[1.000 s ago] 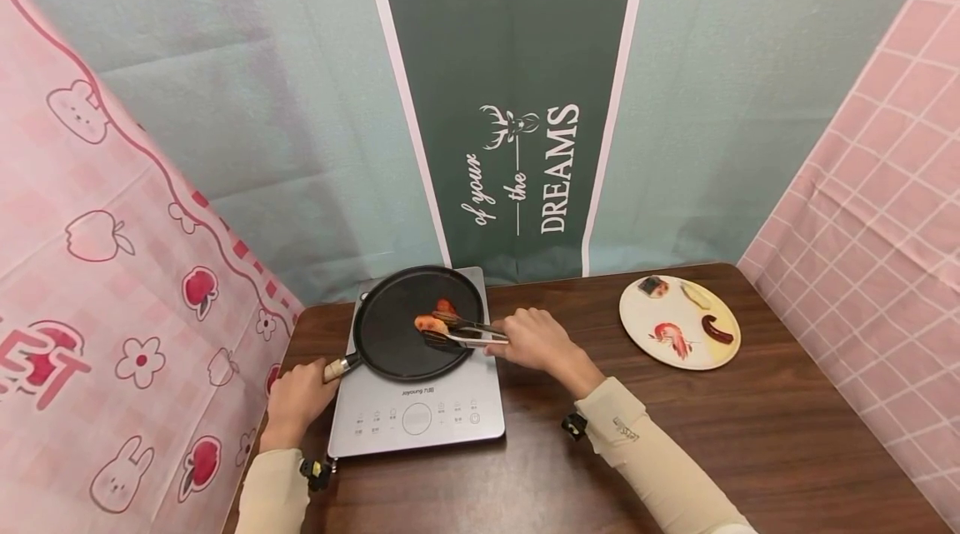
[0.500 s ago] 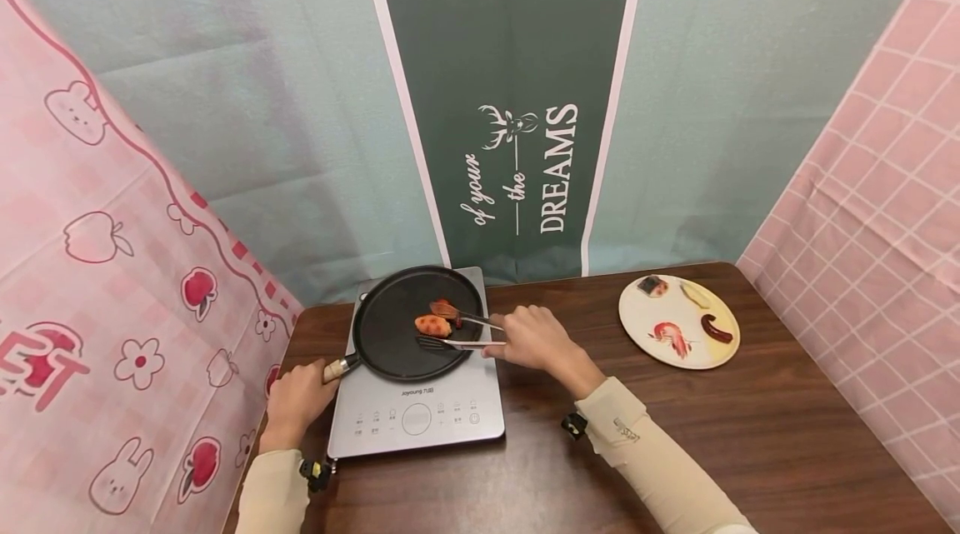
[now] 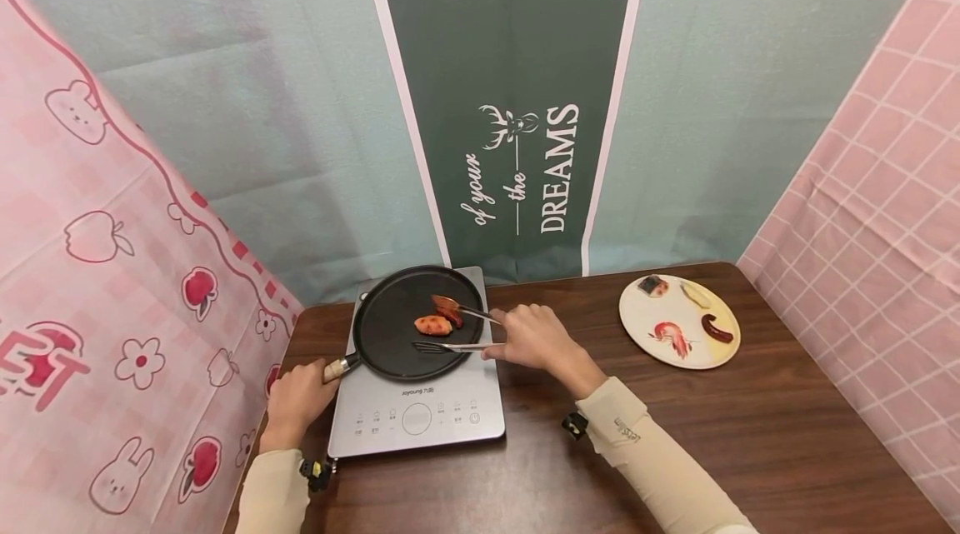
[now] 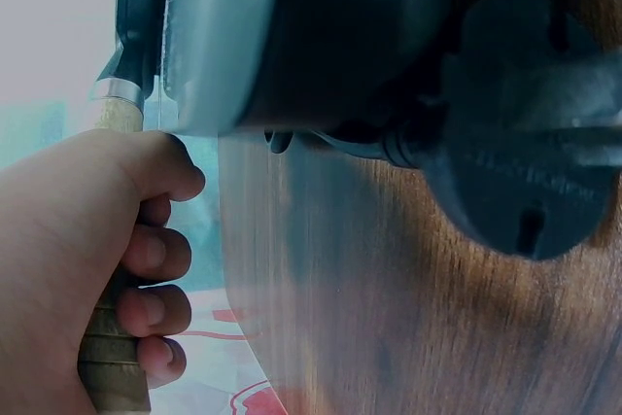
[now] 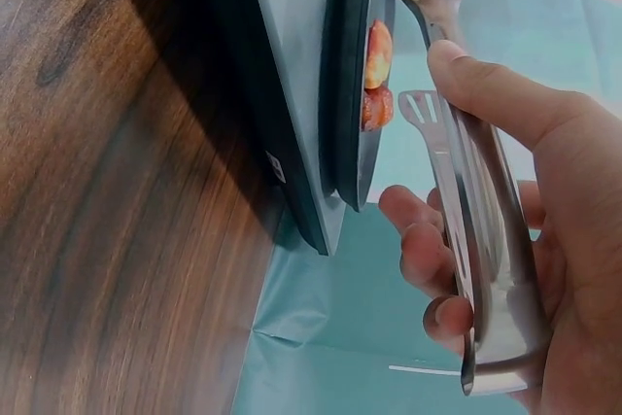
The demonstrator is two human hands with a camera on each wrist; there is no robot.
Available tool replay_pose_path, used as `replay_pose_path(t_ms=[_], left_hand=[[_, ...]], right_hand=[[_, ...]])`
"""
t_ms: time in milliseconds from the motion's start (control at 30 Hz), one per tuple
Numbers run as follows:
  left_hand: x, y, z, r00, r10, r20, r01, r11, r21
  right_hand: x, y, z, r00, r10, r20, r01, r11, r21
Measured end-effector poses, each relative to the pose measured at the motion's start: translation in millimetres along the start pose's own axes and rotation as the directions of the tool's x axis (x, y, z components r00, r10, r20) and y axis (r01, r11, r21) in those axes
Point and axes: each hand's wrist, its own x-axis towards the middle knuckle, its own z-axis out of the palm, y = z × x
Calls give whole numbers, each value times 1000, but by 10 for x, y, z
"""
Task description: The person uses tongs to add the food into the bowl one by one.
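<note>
My left hand (image 3: 300,396) grips the wooden handle (image 4: 117,366) of a round black frying pan (image 3: 397,301). In my right hand (image 3: 536,338) is a pair of metal tongs (image 5: 501,308), thumb on one arm and fingers round the other. Their slotted tips are spread apart over the right half of the pan. An orange, brown-spotted piece of food like a chicken wing (image 3: 432,325) lies in the pan between the tips. Beside it a darker red piece of food (image 3: 452,317) is partly covered by the upper tong arm in the head view.
The pan sits on a silver induction cooktop (image 3: 457,384) with touch controls along its front. To the right, a round cream plate (image 3: 637,330) bears a shrimp (image 3: 675,338), a sausage (image 3: 716,329) and other food pieces. Cloth hangings (image 3: 315,184) stand behind and beside the wooden table (image 3: 600,434).
The tongs' arms have spread wider, leaving the orange piece loose in the pan. That piece shows more fully now. My left hand and the pan have stayed in place.
</note>
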Motion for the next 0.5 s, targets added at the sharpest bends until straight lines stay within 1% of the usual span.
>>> replay_pose_path(t_ms=[300, 500], left_hand=[[0, -3, 4, 1000, -5, 7, 5, 1000, 0], [2, -5, 5, 1000, -5, 11, 5, 1000, 3]], right_hand=[[-16, 41, -26, 999, 31, 8, -31, 1000, 0], [-33, 77, -61, 998, 53, 20, -54, 998, 24]])
